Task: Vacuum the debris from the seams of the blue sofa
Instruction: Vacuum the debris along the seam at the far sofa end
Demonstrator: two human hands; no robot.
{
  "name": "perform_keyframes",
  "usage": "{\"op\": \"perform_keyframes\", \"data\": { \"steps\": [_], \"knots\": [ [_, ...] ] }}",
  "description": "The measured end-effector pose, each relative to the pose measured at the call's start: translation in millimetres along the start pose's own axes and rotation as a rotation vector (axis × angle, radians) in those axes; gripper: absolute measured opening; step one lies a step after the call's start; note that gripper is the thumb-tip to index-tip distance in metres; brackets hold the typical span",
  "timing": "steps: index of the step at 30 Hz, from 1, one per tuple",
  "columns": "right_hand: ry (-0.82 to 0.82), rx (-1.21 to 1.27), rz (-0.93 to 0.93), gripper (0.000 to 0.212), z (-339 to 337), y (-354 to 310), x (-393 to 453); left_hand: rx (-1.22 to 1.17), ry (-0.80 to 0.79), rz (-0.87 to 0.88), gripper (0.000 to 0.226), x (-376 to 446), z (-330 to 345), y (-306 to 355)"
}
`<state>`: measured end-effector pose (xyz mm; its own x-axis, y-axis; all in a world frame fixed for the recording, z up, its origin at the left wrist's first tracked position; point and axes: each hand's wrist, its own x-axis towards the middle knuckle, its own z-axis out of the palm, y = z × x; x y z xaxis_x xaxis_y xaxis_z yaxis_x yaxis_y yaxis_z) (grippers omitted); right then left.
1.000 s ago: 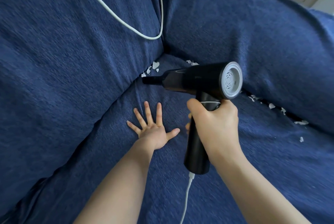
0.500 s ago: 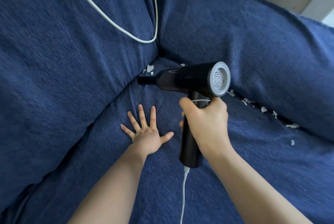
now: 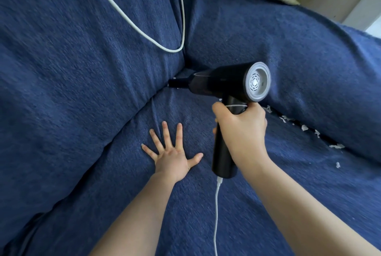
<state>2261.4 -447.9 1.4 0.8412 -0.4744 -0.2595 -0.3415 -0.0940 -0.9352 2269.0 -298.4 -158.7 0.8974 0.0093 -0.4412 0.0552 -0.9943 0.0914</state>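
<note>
Now the vacuum (image 3: 222, 84), gripped by its handle in the right hand (image 3: 240, 129), has pushed its nozzle (image 3: 178, 82) into the corner seam, where the white scraps seen earlier no longer show. Left hand (image 3: 172, 157) presses flat, fingers spread, on the seat cushion (image 3: 127, 183). More scraps (image 3: 305, 127) line the right seam; a white cord (image 3: 144, 28) drapes the back cushion (image 3: 72, 59).

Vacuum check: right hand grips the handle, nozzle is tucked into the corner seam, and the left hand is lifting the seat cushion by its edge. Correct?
Not quite. In the head view the left hand lies flat with fingers spread on the seat cushion, not lifting its edge. The rest holds: the right hand grips the vacuum by its handle, nozzle in the corner seam.
</note>
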Motion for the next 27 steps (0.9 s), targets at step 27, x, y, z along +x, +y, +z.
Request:
{"op": "perform_keyframes", "data": {
  "steps": [27],
  "knots": [
    [-0.009,-0.109,-0.022,0.016,-39.9,-6.8,8.5,0.082,0.194,-0.002,0.105,-6.6,9.9,-3.1]
  ]
}}
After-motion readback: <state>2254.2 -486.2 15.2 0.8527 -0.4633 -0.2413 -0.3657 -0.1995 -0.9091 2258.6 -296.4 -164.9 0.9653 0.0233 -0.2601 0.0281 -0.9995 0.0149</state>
